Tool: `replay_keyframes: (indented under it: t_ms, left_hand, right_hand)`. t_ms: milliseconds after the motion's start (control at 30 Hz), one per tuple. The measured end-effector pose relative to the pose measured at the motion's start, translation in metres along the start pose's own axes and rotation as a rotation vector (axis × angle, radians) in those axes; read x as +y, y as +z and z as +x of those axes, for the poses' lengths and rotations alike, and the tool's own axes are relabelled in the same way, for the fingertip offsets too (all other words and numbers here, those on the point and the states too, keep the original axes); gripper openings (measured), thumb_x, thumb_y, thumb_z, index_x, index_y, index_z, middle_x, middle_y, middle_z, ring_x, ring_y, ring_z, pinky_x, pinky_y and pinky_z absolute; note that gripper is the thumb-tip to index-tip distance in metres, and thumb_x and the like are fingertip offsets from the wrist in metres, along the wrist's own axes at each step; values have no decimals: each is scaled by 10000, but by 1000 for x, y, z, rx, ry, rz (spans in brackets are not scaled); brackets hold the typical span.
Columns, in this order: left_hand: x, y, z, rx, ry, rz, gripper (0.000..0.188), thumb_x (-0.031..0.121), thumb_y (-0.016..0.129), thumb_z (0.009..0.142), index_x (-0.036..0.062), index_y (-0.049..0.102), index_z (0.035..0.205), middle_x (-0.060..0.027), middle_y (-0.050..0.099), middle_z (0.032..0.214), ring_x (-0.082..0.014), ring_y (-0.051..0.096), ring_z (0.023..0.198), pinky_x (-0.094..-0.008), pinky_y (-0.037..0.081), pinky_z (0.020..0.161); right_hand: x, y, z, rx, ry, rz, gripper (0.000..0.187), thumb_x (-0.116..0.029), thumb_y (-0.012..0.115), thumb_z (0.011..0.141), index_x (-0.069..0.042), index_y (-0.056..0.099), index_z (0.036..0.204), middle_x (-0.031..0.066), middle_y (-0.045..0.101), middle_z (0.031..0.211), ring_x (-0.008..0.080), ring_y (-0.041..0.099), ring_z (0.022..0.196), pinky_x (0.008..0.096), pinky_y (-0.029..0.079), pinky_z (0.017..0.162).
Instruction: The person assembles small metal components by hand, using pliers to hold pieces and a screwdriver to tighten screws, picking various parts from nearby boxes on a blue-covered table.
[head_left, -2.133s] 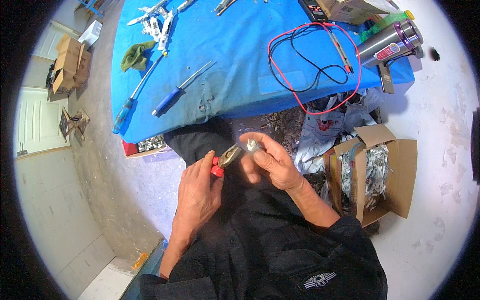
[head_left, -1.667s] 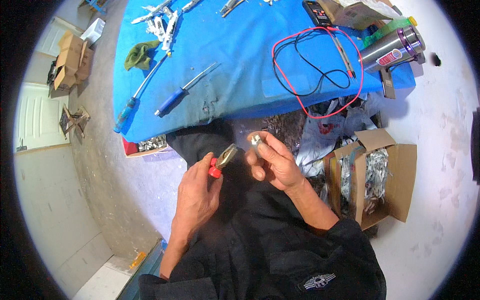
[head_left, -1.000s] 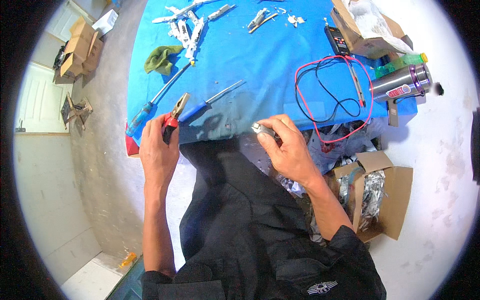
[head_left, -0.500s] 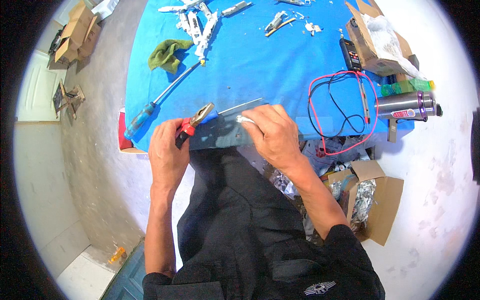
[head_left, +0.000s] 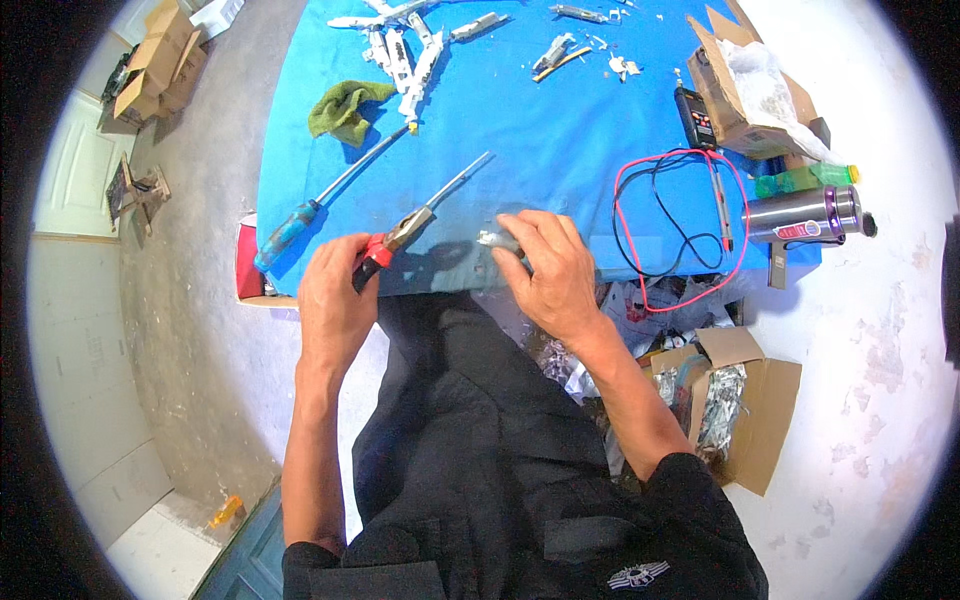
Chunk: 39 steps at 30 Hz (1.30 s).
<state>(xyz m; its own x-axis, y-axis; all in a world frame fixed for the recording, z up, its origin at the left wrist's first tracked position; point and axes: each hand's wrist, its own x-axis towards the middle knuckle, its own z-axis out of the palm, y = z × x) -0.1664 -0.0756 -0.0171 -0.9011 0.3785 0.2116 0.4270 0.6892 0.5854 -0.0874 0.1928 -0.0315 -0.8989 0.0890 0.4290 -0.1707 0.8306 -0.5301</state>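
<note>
My left hand (head_left: 337, 290) is closed round the red-and-black handles of a pair of pliers (head_left: 407, 230), held over the table's near edge. A thin metal rod (head_left: 462, 181), like a screwdriver shaft, extends up and right beyond the plier jaws. How the two meet, I cannot tell. To the right, my right hand (head_left: 555, 275) pinches a small white piece (head_left: 494, 238) between thumb and fingers, apart from the pliers. A screwdriver with a translucent blue handle (head_left: 289, 236) lies left of the pliers. Near its tip is a crumpled green cloth (head_left: 345, 111).
White broken parts (head_left: 420, 75) lie at the back of the blue-covered table (head_left: 520, 120). At right are a black meter (head_left: 695, 118) with red and black leads, a steel flask (head_left: 800, 215), a green bottle (head_left: 805, 180) and an open carton (head_left: 730, 90). Another carton (head_left: 765, 420) stands below.
The rod has swung to point more steeply up and away from my right hand. A blue handle seen earlier by the plier jaws no longer shows. Both hands stay nearly in place.
</note>
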Motion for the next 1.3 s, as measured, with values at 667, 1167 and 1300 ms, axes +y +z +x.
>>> replay_keyframes:
  t_ms: [667, 1167, 1300]
  left_hand:
    - [5, 2, -30, 126, -340, -320, 183, 24, 731, 977, -14, 678, 1148, -163, 726, 951, -246, 699, 851, -368, 546, 797]
    - [50, -20, -42, 242, -353, -628, 111, 72, 724, 1024, 20, 644, 1081, 19, 604, 885, -77, 540, 781, -264, 452, 688]
    - [28, -5, -53, 212, -379, -669, 117, 82, 733, 1002, 20, 663, 1071, 14, 621, 879, -73, 567, 792, -256, 461, 702]
  right_hand:
    - [-39, 9, 11, 31, -174, -43, 318, -87, 710, 894, -113, 757, 1207, 76, 657, 1105, 282, 670, 962, 400, 583, 774]
    - [-61, 4, 47, 153, -267, 167, 436, -4, 721, 828, -74, 627, 1247, 130, 647, 1283, 371, 678, 1106, 465, 577, 939]
    - [-57, -34, 28, 283, 65, 465, 325, 1, 690, 938, -49, 625, 1252, 148, 653, 1297, 283, 680, 1156, 391, 550, 1003]
